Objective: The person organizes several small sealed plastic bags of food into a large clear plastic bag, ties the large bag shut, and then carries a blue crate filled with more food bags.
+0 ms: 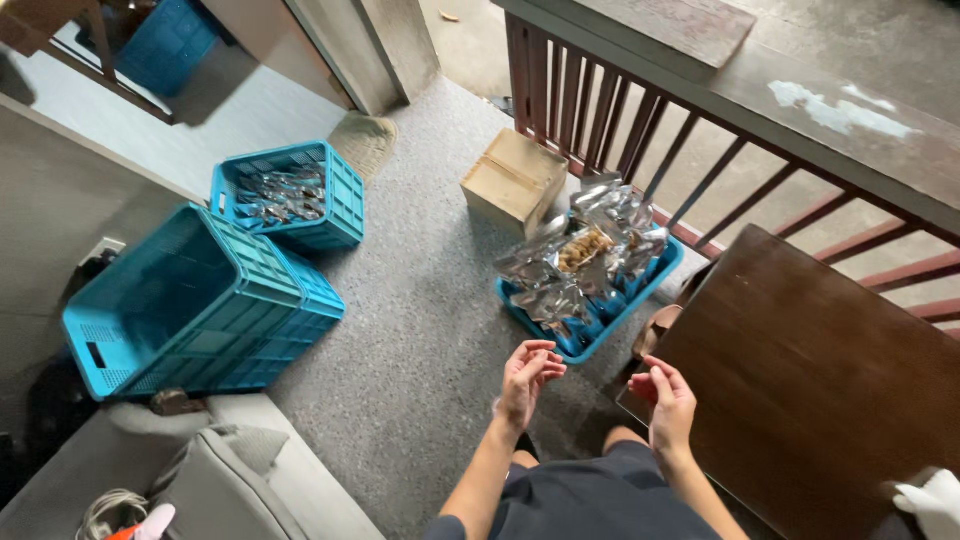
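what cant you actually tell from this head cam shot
- Blue plastic tray of silver foil pouches: its bottom and the pouch count, buried under the heap.
- Tipped empty teal crate: its far side, turned away.
- White object: cut off by the right edge.
- Left hand and right hand: whether the curled fingers pinch anything small.

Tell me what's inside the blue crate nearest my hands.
The blue crate is heaped with shiny silver pouches; one clear-fronted pouch shows brownish pieces. The pile covers the crate's floor and anything lower down. Both hands, left and right, are empty.
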